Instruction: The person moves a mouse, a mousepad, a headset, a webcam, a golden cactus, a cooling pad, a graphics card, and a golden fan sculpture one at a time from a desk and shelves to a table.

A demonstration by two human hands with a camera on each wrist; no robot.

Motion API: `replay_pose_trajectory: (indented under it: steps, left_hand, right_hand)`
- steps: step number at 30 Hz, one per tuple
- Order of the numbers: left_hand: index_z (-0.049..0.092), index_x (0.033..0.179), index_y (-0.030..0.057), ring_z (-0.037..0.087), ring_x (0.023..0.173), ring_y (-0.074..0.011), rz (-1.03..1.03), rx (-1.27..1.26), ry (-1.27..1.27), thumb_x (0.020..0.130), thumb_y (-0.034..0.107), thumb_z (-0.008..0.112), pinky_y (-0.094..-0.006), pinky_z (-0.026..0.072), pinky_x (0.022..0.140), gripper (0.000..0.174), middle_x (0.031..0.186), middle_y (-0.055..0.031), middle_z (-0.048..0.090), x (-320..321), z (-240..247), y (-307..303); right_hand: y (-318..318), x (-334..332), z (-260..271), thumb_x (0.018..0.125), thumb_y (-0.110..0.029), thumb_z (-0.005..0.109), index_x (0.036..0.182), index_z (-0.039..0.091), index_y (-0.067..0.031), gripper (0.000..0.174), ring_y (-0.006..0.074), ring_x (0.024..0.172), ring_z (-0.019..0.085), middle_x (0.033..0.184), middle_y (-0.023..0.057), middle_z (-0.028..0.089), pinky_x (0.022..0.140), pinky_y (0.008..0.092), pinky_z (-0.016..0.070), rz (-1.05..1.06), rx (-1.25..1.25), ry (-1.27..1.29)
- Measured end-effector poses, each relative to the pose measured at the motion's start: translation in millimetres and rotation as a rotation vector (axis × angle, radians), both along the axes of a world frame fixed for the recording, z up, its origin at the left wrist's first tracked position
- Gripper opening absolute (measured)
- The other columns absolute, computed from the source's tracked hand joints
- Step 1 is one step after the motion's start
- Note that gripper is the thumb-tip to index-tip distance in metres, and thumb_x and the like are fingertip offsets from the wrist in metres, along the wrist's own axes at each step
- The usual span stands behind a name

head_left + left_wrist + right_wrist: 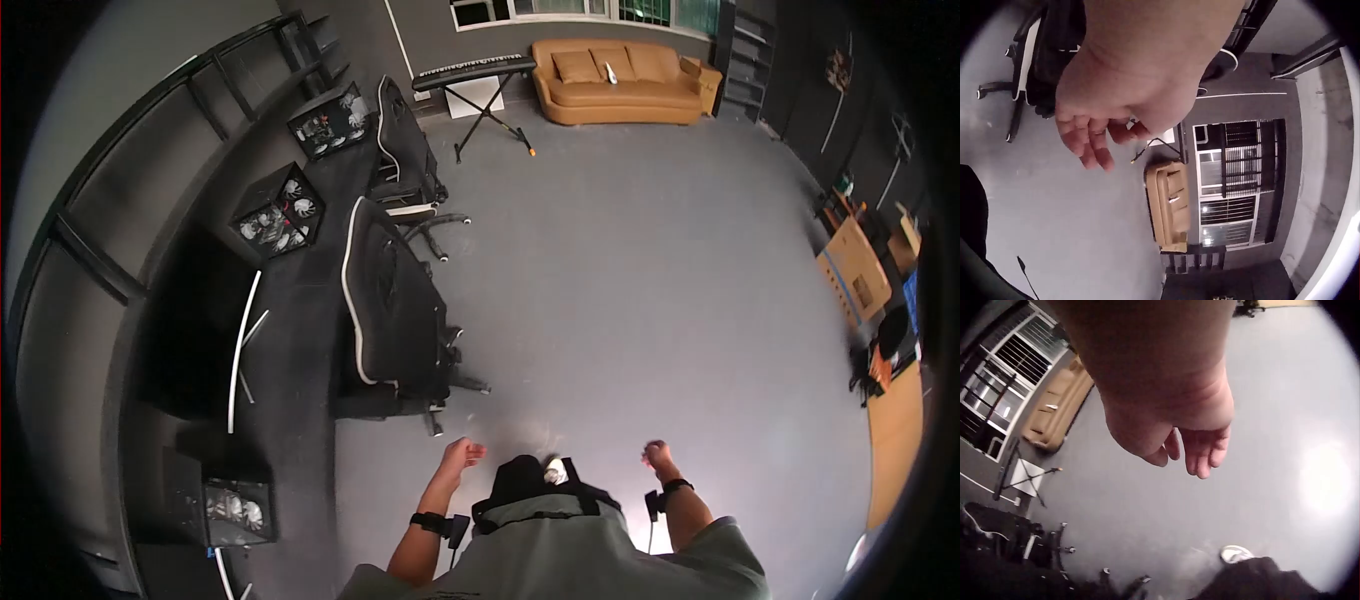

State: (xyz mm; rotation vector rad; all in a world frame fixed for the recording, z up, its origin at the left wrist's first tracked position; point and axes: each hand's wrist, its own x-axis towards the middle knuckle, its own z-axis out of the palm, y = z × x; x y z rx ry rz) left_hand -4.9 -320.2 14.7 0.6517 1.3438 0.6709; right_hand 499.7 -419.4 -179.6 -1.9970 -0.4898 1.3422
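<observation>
Two bare hands hang over gray floor (620, 280). L hand (461, 457): fingers loosely bent, slightly apart, nr the closer blk chair (395, 300), which stands by the desk's (300, 330) R edge. R hand (658, 456): fingers loosely curled, w/ a gap between some. Tan sofa (620, 92) at far wall, kbd (475, 70) on stand beside it.

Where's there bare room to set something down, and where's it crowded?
The broad bare patch is the grey floor, bordered by black white-edged chairs on the left, a tan leather sofa at the far end and brown cardboard on the right. Crowded: the long black desk side, with black computer cases, and around the cardboard.
</observation>
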Motion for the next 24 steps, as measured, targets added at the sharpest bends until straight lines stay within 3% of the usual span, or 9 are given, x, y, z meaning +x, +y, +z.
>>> replay_pose_trajectory:
  steps: [3,6,9,11,13,15,17,18,24]
  left_hand:
    - [0.057,0.083,0.0106,0.062,0.079,-0.0138,0.03,-0.063,0.02,0.085,0.029,0.046,-0.0279,0.0442,0.07,0.021,0.086,-0.0054,0.066,19,-5,56]
    - [0.058,0.088,0.0099,0.063,0.08,-0.013,0.041,-0.08,0.01,0.09,0.034,0.047,-0.0277,0.0448,0.071,0.026,0.087,-0.0043,0.066,31,-21,116]
    - [0.058,0.089,0.0097,0.063,0.078,-0.0131,0.047,-0.051,-0.006,0.089,0.033,0.049,-0.0275,0.0453,0.069,0.025,0.086,-0.0042,0.066,37,-28,187]
    - [0.057,0.09,0.0094,0.063,0.077,-0.013,0.062,-0.03,-0.036,0.089,0.033,0.05,-0.0273,0.0454,0.067,0.025,0.085,-0.0043,0.067,35,-29,236]
    - [0.057,0.09,0.009,0.063,0.075,-0.013,0.071,0.007,-0.071,0.089,0.033,0.051,-0.0271,0.0455,0.066,0.024,0.085,-0.0045,0.067,40,-22,297]
    - [0.057,0.09,0.009,0.062,0.072,-0.0119,0.096,-0.01,-0.022,0.088,0.032,0.053,-0.0262,0.045,0.064,0.023,0.085,-0.0045,0.067,43,-11,356]
    - [0.058,0.091,0.0115,0.063,0.078,-0.0129,0.017,0.048,-0.027,0.089,0.033,0.052,-0.0285,0.0457,0.067,0.022,0.089,-0.0049,0.067,44,-16,414]
    - [0.058,0.091,0.0116,0.062,0.078,-0.0127,0.043,0.078,-0.037,0.088,0.032,0.052,-0.0282,0.0455,0.066,0.022,0.088,-0.0042,0.067,50,-3,436]
    - [0.058,0.094,0.0126,0.061,0.081,-0.0112,0.009,0.096,-0.105,0.086,0.031,0.055,-0.0264,0.0438,0.068,0.02,0.09,-0.0016,0.066,74,33,553]
  right_hand:
    - [111,-4,52,0.083,-0.011,0.056,0.105,0.054,-0.0003,0.025,0.0181,0.06,0.061,0.077,0.0124,0.063,0.051,0.028,0.0477,0.065,0.187,0.025]
    - [185,-10,69,0.083,-0.012,0.056,0.107,0.054,0.0004,0.027,0.0183,0.064,0.062,0.079,0.0117,0.063,0.052,0.0277,0.0481,0.163,0.193,-0.032]
    - [218,16,-3,0.084,-0.013,0.053,0.107,0.054,0.0011,0.027,0.0198,0.055,0.06,0.074,0.0113,0.062,0.044,0.0308,0.046,0.286,0.154,-0.082]
    - [230,35,-21,0.086,-0.014,0.048,0.105,0.054,0.0001,0.024,0.0214,0.05,0.057,0.073,0.012,0.062,0.041,0.0326,0.0443,0.302,-0.227,0.082]
    - [235,36,-1,0.088,-0.018,0.045,0.099,0.057,-0.0027,0.022,0.0214,0.051,0.058,0.069,0.0105,0.062,0.043,0.0342,0.0452,0.365,-0.431,0.035]
    - [254,30,8,0.088,-0.017,0.047,0.101,0.053,-0.0019,0.021,0.0241,0.056,0.058,0.076,0.0162,0.061,0.048,0.0337,0.0467,0.053,-0.472,0.224]
    - [274,21,21,0.088,-0.017,0.049,0.102,0.052,-0.0015,0.022,0.0248,0.06,0.058,0.078,0.0169,0.06,0.052,0.0345,0.0474,0.066,-0.316,0.159]
    - [289,22,10,0.087,-0.017,0.05,0.103,0.051,-0.0013,0.023,0.0245,0.061,0.058,0.078,0.0166,0.06,0.052,0.0348,0.0469,-0.032,-0.338,0.188]
    - [391,7,-10,0.087,-0.02,0.048,0.1,0.052,-0.003,0.022,0.0248,0.054,0.056,0.073,0.0159,0.06,0.047,0.0343,0.0443,-0.032,-0.482,0.259]
